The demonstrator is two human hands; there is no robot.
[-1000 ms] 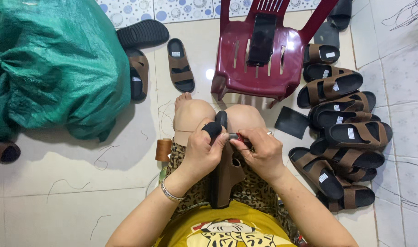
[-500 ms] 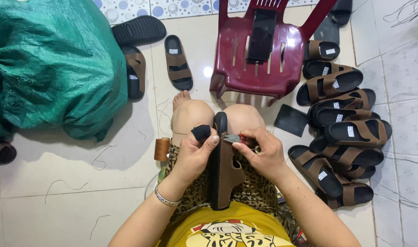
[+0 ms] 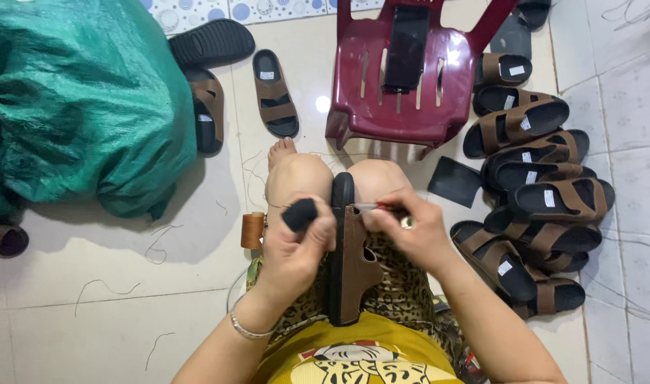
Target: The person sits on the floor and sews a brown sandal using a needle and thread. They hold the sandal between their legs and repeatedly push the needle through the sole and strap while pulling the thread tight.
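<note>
A brown sandal (image 3: 351, 267) with a black sole stands on edge between my knees, its toe pointing away from me. My left hand (image 3: 294, 250) grips the sandal's left side, and a black cap covers its thumb (image 3: 300, 213). My right hand (image 3: 410, 229) pinches a thin metal needle tool (image 3: 365, 207) whose tip meets the upper strap edge near the sole. A spool of brown thread (image 3: 252, 230) stands on the floor beside my left knee.
A maroon plastic chair (image 3: 410, 71) with a dark phone on its seat stands just ahead. Several brown sandals (image 3: 534, 185) are piled at the right, with a black sole piece (image 3: 454, 181) beside them. A green sack (image 3: 76, 99) lies at left, with more sandals (image 3: 275, 92) near it.
The sandal has been raised upright between the knees, and my right hand has brought the needle tool to the strap edge. My left hand has shifted lower along the sole.
</note>
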